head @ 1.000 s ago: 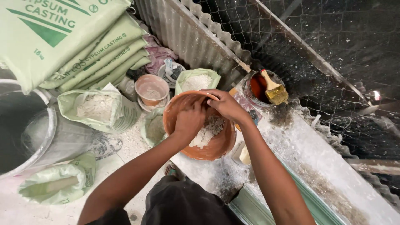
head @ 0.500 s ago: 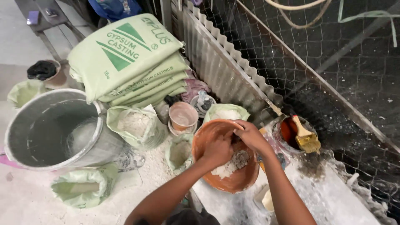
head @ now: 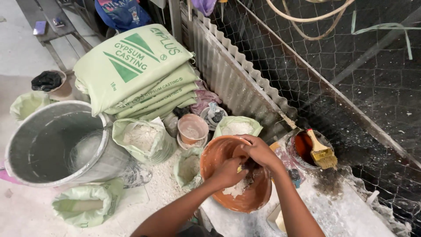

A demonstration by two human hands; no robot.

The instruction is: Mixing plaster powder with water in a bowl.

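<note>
An orange plastic bowl [head: 219, 151] holds lumps of white plaster [head: 234, 189] and sits on powder-dusted ground. Both my hands are inside it. My left hand [head: 227, 172] is curled into a fist near the bowl's middle, with a small yellow piece [head: 239, 168] showing at its fingertips. My right hand [head: 262, 152] reaches in from the far rim with its fingers bent down against the bowl's inner wall, touching the left hand's fingers. The fingertips of both hands are hidden.
A large metal bucket [head: 26, 171] stands at left. Stacked green plaster sacks [head: 131, 66] and several open bags of white powder [head: 142, 139] lie around it. There is also a small pink cup [head: 192, 128], a yellow brush [head: 322, 154] on a pot of orange liquid, and corrugated sheet [head: 237, 74] with wire mesh behind.
My head has lifted, so the view now takes in more of the bucket and sacks. My right hand has gone from the bowl's rim down inside, close to my left hand.
</note>
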